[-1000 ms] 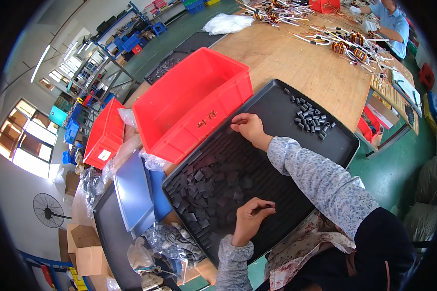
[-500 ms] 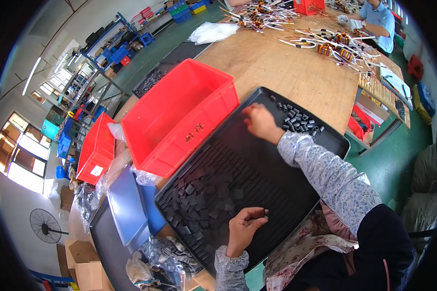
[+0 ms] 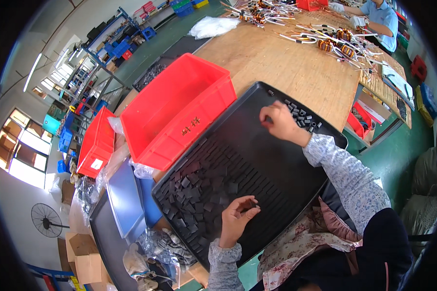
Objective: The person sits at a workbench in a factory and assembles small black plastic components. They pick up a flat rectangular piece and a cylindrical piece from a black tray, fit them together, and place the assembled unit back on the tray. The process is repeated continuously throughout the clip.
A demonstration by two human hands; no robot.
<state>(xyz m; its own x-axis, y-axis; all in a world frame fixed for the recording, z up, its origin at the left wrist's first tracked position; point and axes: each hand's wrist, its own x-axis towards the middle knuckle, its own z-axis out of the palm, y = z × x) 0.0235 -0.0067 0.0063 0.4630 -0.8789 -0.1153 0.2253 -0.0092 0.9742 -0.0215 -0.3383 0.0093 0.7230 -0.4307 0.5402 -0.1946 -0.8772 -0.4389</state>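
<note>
1. The short black tubes (image 3: 302, 118) lie loosely clustered at the far right end of the black tray (image 3: 245, 128), just beyond and to the right of the right hand (image 3: 282, 125), which is the nearer one and covers part of them.
2. Their long axes point in mixed directions; one lone tube (image 3: 271, 92) sits apart, near the tray's far rim.
3. The right grip has curled fingers over the bare stretch; motion blur hides the tips, so I cannot tell whether they meet or hold anything.
4. The left hand (image 3: 235, 223) is over the near side, beside the flat black pieces (image 3: 194, 195). Its grip seems pinched, thumb and forefinger on a small dark piece (image 3: 254, 204), whose kind is too small to make out.
5. Rows of dark strips (image 3: 269, 186) merge with the tray, black on black; the left forearm is cut off below.
</note>
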